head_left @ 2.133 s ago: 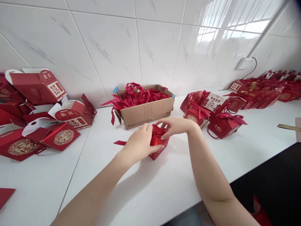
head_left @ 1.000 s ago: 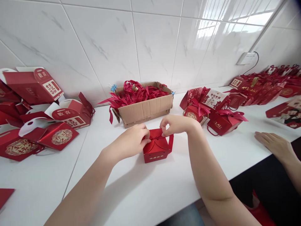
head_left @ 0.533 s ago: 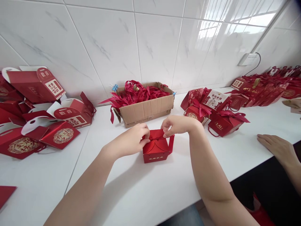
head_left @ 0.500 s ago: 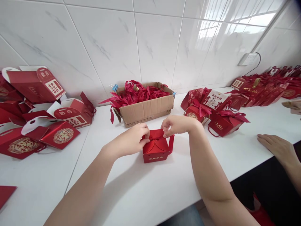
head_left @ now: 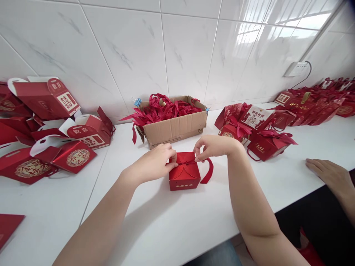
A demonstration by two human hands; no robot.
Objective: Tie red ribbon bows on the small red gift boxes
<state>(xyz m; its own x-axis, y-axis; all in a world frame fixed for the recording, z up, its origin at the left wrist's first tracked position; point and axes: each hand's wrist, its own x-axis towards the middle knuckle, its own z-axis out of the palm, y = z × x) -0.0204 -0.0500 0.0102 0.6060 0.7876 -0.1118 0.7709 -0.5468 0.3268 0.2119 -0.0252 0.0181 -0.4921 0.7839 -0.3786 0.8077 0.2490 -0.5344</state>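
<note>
On the white table (head_left: 208,218), near the middle, a small red box (head_left: 184,183) stood upright, a red ribbon (head_left: 210,170) knotted across its folded top. The left hand (head_left: 159,162) pinched the ribbon left of the knot, thumb against fingers; the right hand (head_left: 212,147) pinched it on the right, fingertips together, with one tail curling down beside the box. Just beyond, at the far side, sat a cardboard carton (head_left: 176,129) heaped with loose ribbons (head_left: 172,111).
</note>
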